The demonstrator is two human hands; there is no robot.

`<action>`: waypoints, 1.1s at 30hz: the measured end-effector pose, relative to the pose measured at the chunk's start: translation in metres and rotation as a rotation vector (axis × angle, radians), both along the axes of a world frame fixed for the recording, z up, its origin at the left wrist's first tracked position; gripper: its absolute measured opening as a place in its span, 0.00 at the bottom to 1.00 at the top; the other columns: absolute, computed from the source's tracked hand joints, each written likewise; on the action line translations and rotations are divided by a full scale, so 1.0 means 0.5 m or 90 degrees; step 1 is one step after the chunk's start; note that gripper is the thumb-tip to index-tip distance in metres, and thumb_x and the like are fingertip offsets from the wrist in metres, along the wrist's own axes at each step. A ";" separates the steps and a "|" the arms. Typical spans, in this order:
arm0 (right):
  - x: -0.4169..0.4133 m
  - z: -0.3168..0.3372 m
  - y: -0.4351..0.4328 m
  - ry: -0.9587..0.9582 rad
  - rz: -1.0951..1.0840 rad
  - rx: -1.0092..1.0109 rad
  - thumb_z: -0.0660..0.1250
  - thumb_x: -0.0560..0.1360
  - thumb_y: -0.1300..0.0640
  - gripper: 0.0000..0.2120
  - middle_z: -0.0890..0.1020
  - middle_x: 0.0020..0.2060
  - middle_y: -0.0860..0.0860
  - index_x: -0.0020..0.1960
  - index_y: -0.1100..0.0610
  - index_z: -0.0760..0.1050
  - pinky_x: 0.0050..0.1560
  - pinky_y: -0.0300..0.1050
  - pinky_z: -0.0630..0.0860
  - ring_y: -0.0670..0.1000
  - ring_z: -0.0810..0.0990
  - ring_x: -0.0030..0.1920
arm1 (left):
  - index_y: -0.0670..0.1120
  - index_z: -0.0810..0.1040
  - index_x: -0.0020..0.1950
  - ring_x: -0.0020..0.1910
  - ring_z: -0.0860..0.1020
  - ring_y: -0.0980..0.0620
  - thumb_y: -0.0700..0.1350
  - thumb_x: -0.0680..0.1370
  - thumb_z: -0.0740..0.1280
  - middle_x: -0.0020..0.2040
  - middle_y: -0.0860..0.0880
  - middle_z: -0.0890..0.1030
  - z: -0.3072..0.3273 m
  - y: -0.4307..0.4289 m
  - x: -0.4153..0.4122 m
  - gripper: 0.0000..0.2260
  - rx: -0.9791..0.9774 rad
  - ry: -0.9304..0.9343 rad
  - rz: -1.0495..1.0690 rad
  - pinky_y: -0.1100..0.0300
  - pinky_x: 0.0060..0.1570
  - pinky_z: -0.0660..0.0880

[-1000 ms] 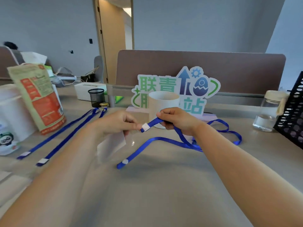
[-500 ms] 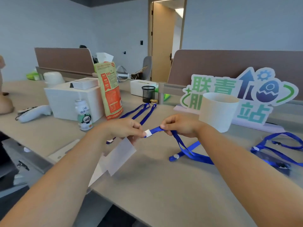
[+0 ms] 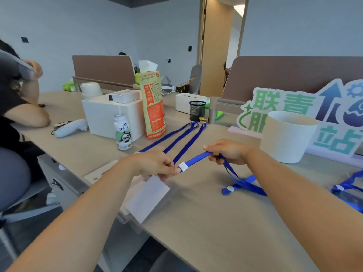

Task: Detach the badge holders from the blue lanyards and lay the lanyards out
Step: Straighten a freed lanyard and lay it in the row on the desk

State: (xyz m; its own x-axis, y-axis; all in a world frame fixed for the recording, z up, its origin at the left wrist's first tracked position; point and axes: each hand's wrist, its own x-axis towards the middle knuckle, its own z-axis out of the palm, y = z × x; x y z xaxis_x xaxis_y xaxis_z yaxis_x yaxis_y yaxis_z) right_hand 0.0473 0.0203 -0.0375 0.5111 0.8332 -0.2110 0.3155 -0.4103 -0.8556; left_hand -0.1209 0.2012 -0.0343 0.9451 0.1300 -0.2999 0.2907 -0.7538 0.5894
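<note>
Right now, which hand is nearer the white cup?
Right. The right hand sits just left of the white cup; the left hand is farther left, pinching the lanyard.

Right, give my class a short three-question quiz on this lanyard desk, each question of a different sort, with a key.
1. True or false: the right hand holds the clear badge holder.
2. What does the left hand pinch? A) the white tab end of the blue lanyard; B) the drink bottle; C) the black mesh pot.
3. Which hand is nearer the white cup?
Key: 1 false, it hangs below the left hand. 2 A. 3 the right hand.
</note>
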 end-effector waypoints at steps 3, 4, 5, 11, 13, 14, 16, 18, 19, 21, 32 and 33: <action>-0.003 0.000 0.018 -0.012 0.037 -0.015 0.62 0.78 0.52 0.18 0.69 0.28 0.52 0.31 0.57 0.65 0.32 0.37 0.65 0.47 0.63 0.25 | 0.50 0.78 0.43 0.42 0.78 0.55 0.53 0.74 0.68 0.39 0.52 0.80 -0.008 0.010 -0.004 0.08 0.032 0.027 -0.022 0.57 0.49 0.73; -0.003 -0.002 0.023 -0.018 0.049 -0.021 0.63 0.77 0.53 0.17 0.69 0.28 0.52 0.32 0.58 0.68 0.32 0.37 0.66 0.47 0.63 0.26 | 0.50 0.78 0.42 0.43 0.78 0.54 0.53 0.73 0.69 0.40 0.52 0.80 -0.011 0.013 -0.005 0.07 0.042 0.033 -0.026 0.56 0.50 0.73; -0.002 -0.003 0.028 -0.026 0.057 -0.027 0.64 0.77 0.53 0.15 0.69 0.28 0.51 0.33 0.58 0.70 0.31 0.37 0.66 0.46 0.64 0.26 | 0.50 0.79 0.42 0.43 0.77 0.54 0.53 0.73 0.69 0.41 0.52 0.80 -0.013 0.014 -0.006 0.07 0.055 0.035 -0.029 0.57 0.49 0.73; -0.005 -0.008 0.054 -0.067 0.090 -0.042 0.65 0.76 0.54 0.12 0.72 0.30 0.51 0.35 0.57 0.74 0.35 0.38 0.68 0.47 0.66 0.31 | 0.51 0.82 0.42 0.49 0.76 0.54 0.59 0.70 0.69 0.44 0.54 0.80 -0.030 0.017 0.002 0.12 0.157 0.048 -0.012 0.55 0.55 0.74; -0.008 -0.006 0.061 -0.072 0.105 -0.039 0.65 0.76 0.53 0.13 0.73 0.30 0.50 0.34 0.56 0.74 0.36 0.39 0.69 0.47 0.67 0.31 | 0.51 0.82 0.49 0.51 0.76 0.54 0.60 0.71 0.69 0.49 0.54 0.80 -0.026 0.011 0.011 0.15 0.138 0.021 0.022 0.55 0.57 0.75; -0.010 -0.005 0.065 -0.078 0.109 -0.039 0.66 0.75 0.53 0.13 0.73 0.30 0.50 0.34 0.55 0.74 0.37 0.39 0.69 0.47 0.68 0.31 | 0.51 0.80 0.53 0.54 0.76 0.54 0.60 0.72 0.68 0.53 0.54 0.79 -0.024 0.009 0.017 0.16 0.123 -0.007 0.037 0.54 0.59 0.74; -0.012 -0.003 0.072 -0.092 0.108 -0.041 0.65 0.75 0.51 0.13 0.74 0.30 0.49 0.35 0.56 0.74 0.38 0.39 0.70 0.47 0.69 0.31 | 0.50 0.74 0.64 0.60 0.74 0.53 0.57 0.75 0.66 0.61 0.53 0.76 -0.018 0.001 0.031 0.20 0.065 -0.053 0.045 0.52 0.63 0.71; -0.011 0.000 0.074 -0.099 0.104 -0.044 0.65 0.75 0.51 0.13 0.74 0.31 0.50 0.36 0.56 0.75 0.38 0.39 0.70 0.46 0.69 0.32 | 0.49 0.68 0.69 0.63 0.73 0.52 0.52 0.77 0.63 0.65 0.50 0.74 -0.015 -0.011 0.045 0.21 -0.031 -0.061 0.045 0.52 0.66 0.69; -0.009 0.001 0.074 -0.101 0.104 -0.043 0.65 0.75 0.51 0.12 0.74 0.31 0.51 0.36 0.56 0.76 0.39 0.40 0.70 0.47 0.69 0.32 | 0.48 0.68 0.70 0.63 0.73 0.52 0.50 0.78 0.63 0.65 0.49 0.75 -0.014 -0.017 0.052 0.20 -0.056 -0.054 0.042 0.53 0.66 0.68; -0.003 0.004 0.069 -0.108 0.102 -0.042 0.66 0.75 0.52 0.12 0.75 0.31 0.51 0.35 0.55 0.76 0.40 0.40 0.71 0.47 0.70 0.32 | 0.47 0.70 0.68 0.62 0.74 0.52 0.46 0.79 0.63 0.61 0.49 0.78 -0.012 -0.028 0.065 0.18 -0.072 -0.037 0.031 0.56 0.65 0.68; 0.053 0.009 -0.004 -0.095 0.068 -0.087 0.65 0.76 0.59 0.09 0.75 0.25 0.46 0.37 0.57 0.77 0.28 0.34 0.65 0.45 0.65 0.25 | 0.52 0.78 0.43 0.46 0.77 0.56 0.42 0.77 0.65 0.41 0.56 0.82 -0.001 -0.005 0.102 0.06 0.017 0.045 -0.048 0.62 0.49 0.70; 0.057 0.008 -0.010 -0.098 0.064 -0.088 0.65 0.76 0.59 0.08 0.75 0.25 0.47 0.38 0.57 0.77 0.28 0.35 0.65 0.46 0.65 0.25 | 0.52 0.78 0.43 0.46 0.77 0.56 0.42 0.77 0.65 0.41 0.56 0.82 0.002 -0.002 0.103 0.06 0.030 0.061 -0.059 0.63 0.46 0.70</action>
